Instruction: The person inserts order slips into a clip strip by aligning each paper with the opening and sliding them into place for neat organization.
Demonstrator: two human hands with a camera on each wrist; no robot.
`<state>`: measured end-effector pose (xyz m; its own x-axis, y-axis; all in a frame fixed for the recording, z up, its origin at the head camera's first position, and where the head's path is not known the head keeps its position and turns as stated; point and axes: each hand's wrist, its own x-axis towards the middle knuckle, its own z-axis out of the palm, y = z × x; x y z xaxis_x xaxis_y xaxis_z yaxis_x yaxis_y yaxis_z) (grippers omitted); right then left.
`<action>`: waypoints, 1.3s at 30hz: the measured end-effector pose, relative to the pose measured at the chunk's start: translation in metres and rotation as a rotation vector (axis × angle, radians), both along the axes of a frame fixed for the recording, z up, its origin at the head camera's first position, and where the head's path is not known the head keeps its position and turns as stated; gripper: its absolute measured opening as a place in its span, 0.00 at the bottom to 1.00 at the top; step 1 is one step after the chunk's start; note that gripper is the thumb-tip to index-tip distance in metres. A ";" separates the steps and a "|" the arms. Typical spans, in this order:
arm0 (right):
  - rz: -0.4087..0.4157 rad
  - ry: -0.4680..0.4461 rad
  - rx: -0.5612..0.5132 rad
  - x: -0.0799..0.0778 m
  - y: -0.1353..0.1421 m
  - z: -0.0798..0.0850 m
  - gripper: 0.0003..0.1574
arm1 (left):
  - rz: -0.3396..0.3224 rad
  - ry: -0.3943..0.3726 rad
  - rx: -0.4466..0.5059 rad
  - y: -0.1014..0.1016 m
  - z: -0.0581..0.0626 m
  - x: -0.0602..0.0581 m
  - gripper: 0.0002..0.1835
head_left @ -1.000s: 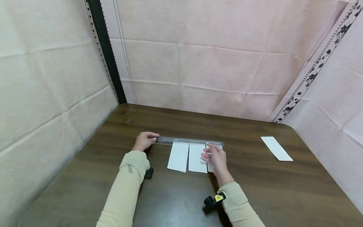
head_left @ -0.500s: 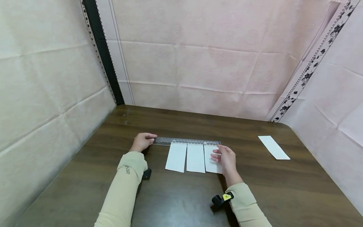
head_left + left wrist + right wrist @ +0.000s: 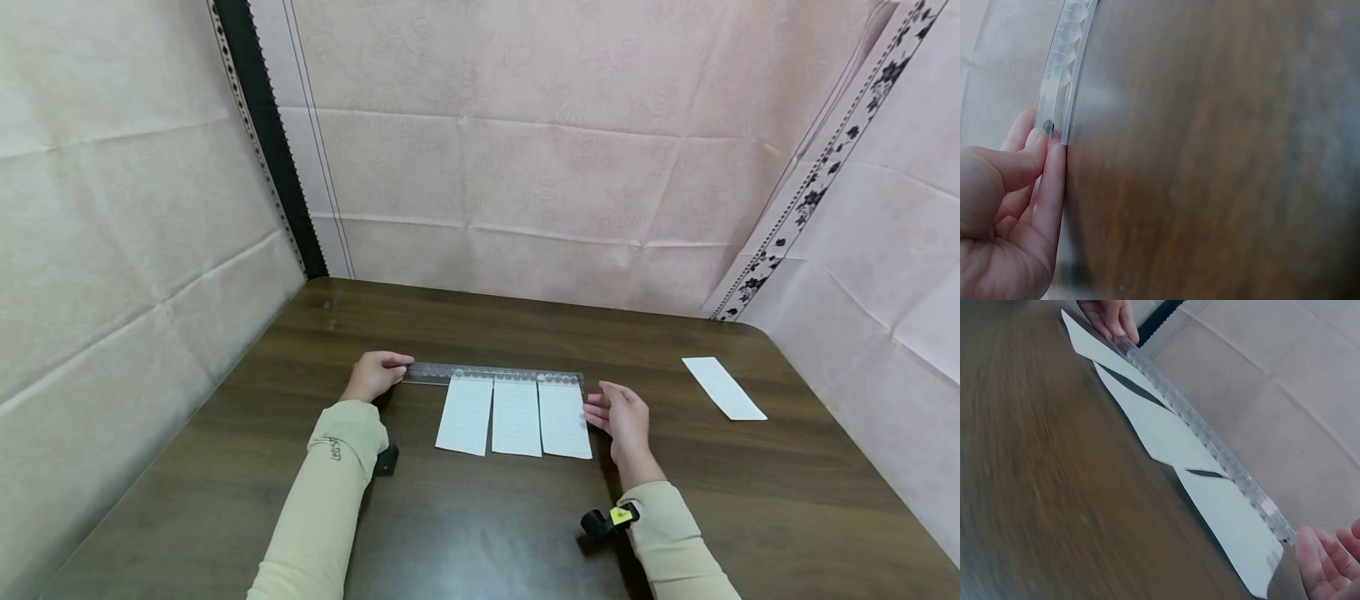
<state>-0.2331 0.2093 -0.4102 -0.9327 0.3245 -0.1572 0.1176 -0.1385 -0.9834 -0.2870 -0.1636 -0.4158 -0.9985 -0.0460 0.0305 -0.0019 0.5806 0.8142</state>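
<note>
A clear plastic ruler (image 3: 427, 373) with a wavy edge lies across the table. My left hand (image 3: 372, 375) pinches its left end between thumb and fingers, as the left wrist view also shows. Below the ruler three white paper strips stand side by side: a left strip (image 3: 464, 417), a middle strip (image 3: 517, 418) and a right strip (image 3: 564, 418). Their top ends meet the ruler, with narrow gaps between them. My right hand (image 3: 625, 421) is just right of the right strip, fingers loosely bent, holding nothing; in the right wrist view its fingertips (image 3: 1307, 550) are near the ruler's end.
Another white paper strip (image 3: 723, 388) lies slanted on the right part of the brown wooden table (image 3: 480, 517). Pale cloth walls (image 3: 525, 183) enclose the table at the back and both sides.
My right hand has moved right, from over the right strip to beside it, uncovering that strip. The left hand keeps its pinch on the ruler, which shows no clear movement on the table.
</note>
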 end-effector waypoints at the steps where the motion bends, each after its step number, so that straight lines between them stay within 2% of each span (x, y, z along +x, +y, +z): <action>1: -0.001 -0.001 0.005 0.000 0.002 0.000 0.24 | -0.002 0.003 -0.002 0.000 0.000 0.000 0.12; 10: -0.062 0.006 0.015 0.002 0.025 0.000 0.23 | 0.004 -0.013 0.007 0.001 0.001 0.001 0.12; 22: -0.179 0.047 -0.025 0.003 0.054 0.006 0.11 | -0.008 -0.003 0.007 0.000 0.003 0.003 0.12; 30: -0.256 0.062 -0.100 0.003 0.075 0.007 0.06 | -0.008 0.008 0.007 0.001 0.001 0.001 0.12; 37: -0.296 0.063 -0.148 0.005 0.089 0.006 0.06 | -0.009 -0.001 0.032 0.000 0.001 0.000 0.11; 39: -0.305 0.058 -0.147 0.006 0.092 0.006 0.06 | -0.021 0.030 0.042 -0.001 0.000 0.001 0.10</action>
<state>-0.2270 0.3016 -0.4046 -0.8050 0.5676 -0.1726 -0.0064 -0.2993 -0.9541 -0.2864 -0.1650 -0.4154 -0.9979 -0.0266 0.0585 0.0346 0.5457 0.8373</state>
